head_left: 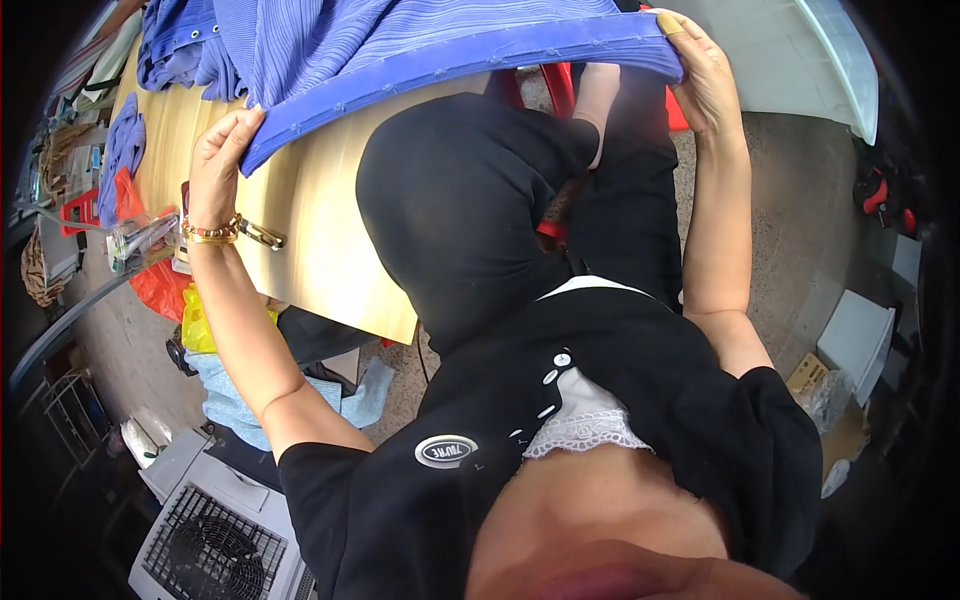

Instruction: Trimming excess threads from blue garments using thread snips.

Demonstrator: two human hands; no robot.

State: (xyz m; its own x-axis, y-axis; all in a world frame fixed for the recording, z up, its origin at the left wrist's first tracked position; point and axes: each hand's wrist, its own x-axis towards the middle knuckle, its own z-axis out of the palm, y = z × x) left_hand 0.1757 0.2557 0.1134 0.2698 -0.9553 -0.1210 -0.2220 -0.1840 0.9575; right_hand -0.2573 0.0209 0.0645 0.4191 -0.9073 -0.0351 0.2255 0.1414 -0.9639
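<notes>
A blue-purple ribbed garment [340, 45] spreads over the far part of the view, with its smooth band [450, 65] stretched across in front of me. My left hand [222, 165] pinches the band's left end between thumb and fingers, above the wooden table. At the far right, my right hand [708, 80] grips the other end, thumb on top. Small stitch-like marks dot the band at intervals. Part of the garment at the upper left carries a row of metal eyelets or snaps. The far side of the cloth runs out of view.
On the light wooden table [320, 200], thread snips [262, 233] lie beside my left wrist. Another blue-purple cloth piece [122, 150] hangs at the left edge. Below are red and yellow bags [200, 325] and a grey fan unit [215, 540]. A pale panel [790, 60] stands far right.
</notes>
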